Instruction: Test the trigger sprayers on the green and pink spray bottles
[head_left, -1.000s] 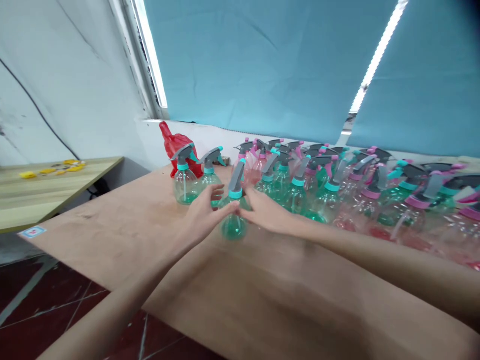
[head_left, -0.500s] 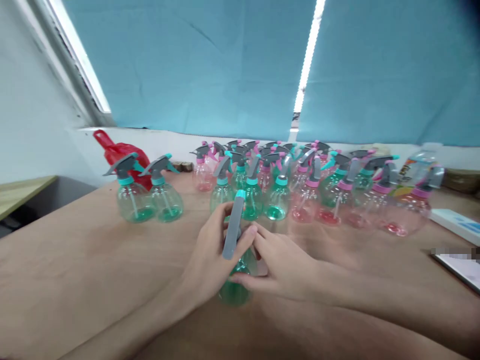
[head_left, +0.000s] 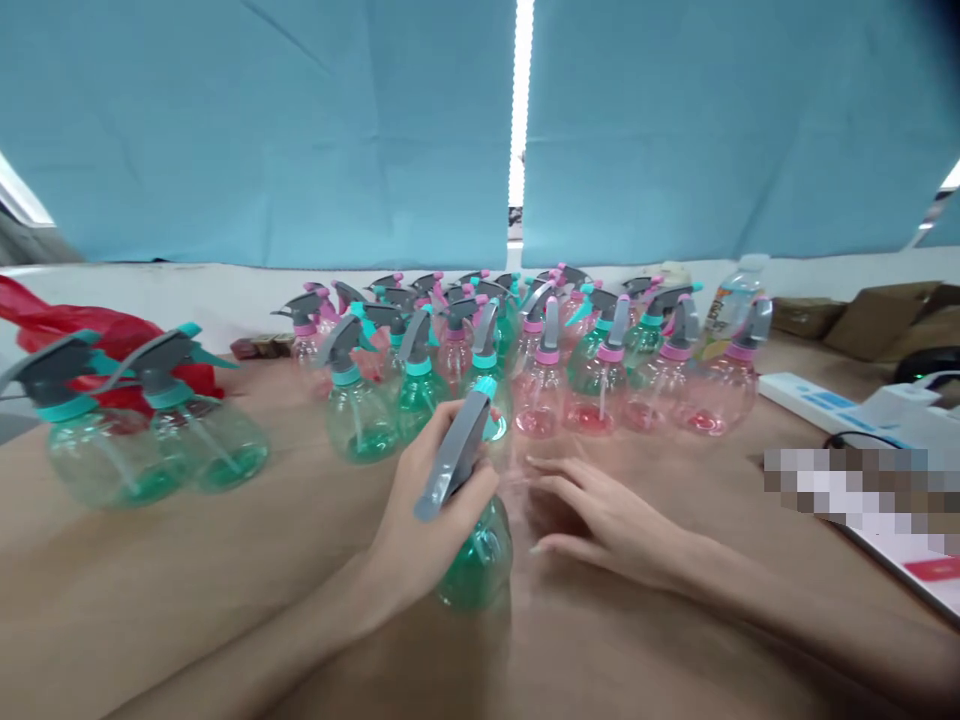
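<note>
A green spray bottle (head_left: 477,560) with a grey trigger head and a turquoise nozzle stands upright near the middle of the table. My left hand (head_left: 431,505) wraps round its neck just under the head, hiding the collar. To the right of the bottle, apart from it, my right hand (head_left: 600,515) hovers low over the table with its fingers spread and nothing in them. Just beyond both hands, several green spray bottles (head_left: 360,415) and pink spray bottles (head_left: 538,400) stand close together in rows.
At the left, two more green spray bottles (head_left: 210,440) stand before a red plastic bag (head_left: 97,325). A labelled drink bottle (head_left: 739,300) rises behind the pink ones. On the right lie a white power strip (head_left: 814,400), a partly blurred flat device (head_left: 892,530) and cardboard boxes (head_left: 889,315).
My right hand has let go of the green spray bottle and moved right, its fingers opening. My left hand still grips the neck. The view has turned to the right.
</note>
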